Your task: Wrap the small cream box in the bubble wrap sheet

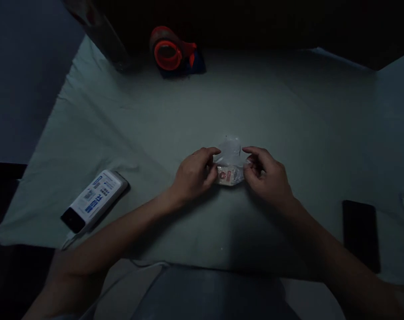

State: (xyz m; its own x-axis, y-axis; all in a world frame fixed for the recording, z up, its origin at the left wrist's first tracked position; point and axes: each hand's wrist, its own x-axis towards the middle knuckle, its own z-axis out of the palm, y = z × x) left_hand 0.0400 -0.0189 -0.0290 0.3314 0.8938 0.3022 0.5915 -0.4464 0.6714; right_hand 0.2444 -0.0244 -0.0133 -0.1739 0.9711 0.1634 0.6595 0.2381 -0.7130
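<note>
Between my two hands is a small clear plastic packet (231, 153), with a pale item bearing red print (224, 175) inside its near part. Its far part stands out as a whitish, crinkled flap. At the left edge of the packet, my left hand (197, 172) pinches with thumb and curled fingers, the index finger stretched along the flap. My right hand (264, 172) grips the right edge of the plastic between thumb and fingers, its index finger extended. The dim light hides the finer print.
A red and blue tape dispenser (170, 51) stands at the back. To the left lies a white power bank with blue print (97, 198) and a cable (68, 239). A dark phone (360, 235) is at the right. A light green cloth (188, 111) covers the table. A clear bottle-like object (105, 38) stands back left.
</note>
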